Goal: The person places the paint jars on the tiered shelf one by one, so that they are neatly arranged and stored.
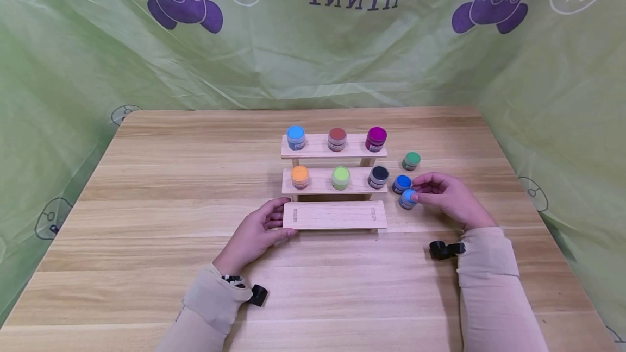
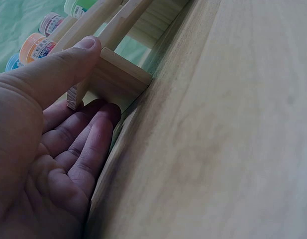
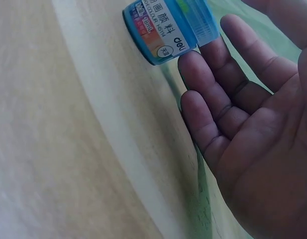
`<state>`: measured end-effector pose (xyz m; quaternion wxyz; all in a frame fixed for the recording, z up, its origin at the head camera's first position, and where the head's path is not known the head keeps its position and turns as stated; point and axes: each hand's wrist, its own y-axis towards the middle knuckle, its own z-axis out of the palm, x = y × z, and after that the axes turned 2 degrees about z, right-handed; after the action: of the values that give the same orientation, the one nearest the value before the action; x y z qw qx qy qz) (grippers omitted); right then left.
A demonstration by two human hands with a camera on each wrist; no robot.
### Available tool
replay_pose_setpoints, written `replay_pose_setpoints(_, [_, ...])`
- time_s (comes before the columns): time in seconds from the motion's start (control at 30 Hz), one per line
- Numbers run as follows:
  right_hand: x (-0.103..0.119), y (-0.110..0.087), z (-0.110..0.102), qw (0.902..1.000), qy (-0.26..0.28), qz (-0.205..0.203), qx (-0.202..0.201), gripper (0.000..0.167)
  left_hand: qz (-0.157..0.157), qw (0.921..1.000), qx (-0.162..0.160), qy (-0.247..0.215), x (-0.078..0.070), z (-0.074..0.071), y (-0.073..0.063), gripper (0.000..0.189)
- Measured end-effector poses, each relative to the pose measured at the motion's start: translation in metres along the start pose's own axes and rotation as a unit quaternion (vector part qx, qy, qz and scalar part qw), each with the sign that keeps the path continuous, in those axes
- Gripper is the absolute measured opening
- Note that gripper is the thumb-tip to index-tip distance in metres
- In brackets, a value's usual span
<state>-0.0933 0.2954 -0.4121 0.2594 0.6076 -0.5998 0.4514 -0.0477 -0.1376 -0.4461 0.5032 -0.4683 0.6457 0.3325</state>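
Note:
My left hand holds the left end of the lowest step of a three-step wooden display stand. In the left wrist view its thumb lies along the edge of the wood, with the fingers curled below. On the right, my right hand pinches a light blue paint jar between thumb and fingers. The jar's printed label faces the right wrist camera; the thumb's contact is out of that view. Just behind it is a darker blue jar, and farther back a green jar.
Light blue, brown and purple jars stand on the top step. The middle step bears orange, light green and black jars. A green printed curtain surrounds the wooden table.

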Motion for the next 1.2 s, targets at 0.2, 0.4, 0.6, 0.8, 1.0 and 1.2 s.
replay_pose_setpoints(0.2, [-0.0024, 0.0018, 0.0017, 0.9997, -0.018, -0.005, 0.013, 0.047, -0.001, 1.0000, 0.000, 0.000, -0.0010, -0.0004, 0.0000, 0.072])
replay_pose_setpoints(0.4, [-0.0028, 0.0025, 0.0032, 0.9992, -0.035, -0.003, 0.019, 0.051, -0.001, 1.0000, 0.001, -0.001, 0.0006, -0.0006, -0.0006, 0.072])
replay_pose_setpoints(0.6, [-0.0010, -0.0003, 0.0056, 0.9986, -0.051, 0.006, 0.015, 0.054, 0.000, 1.0000, 0.000, -0.002, 0.0000, -0.0007, 0.0000, 0.072])
replay_pose_setpoints(0.8, [-0.0046, 0.0003, 0.0054, 0.9981, -0.056, 0.011, 0.024, 0.053, -0.001, 1.0000, 0.000, -0.004, 0.0005, 0.0001, 0.0008, 0.071])
replay_pose_setpoints(1.0, [-0.0041, 0.0001, 0.0051, 0.9964, -0.079, 0.007, 0.029, 0.051, -0.001, 1.0000, 0.001, -0.004, -0.0002, 0.0002, 0.0006, 0.071])
replay_pose_setpoints(1.2, [-0.0031, -0.0002, 0.0057, 0.9955, -0.092, 0.009, 0.016, 0.051, -0.004, 1.0000, 0.002, 0.000, 0.0002, 0.0003, 0.0001, 0.072])
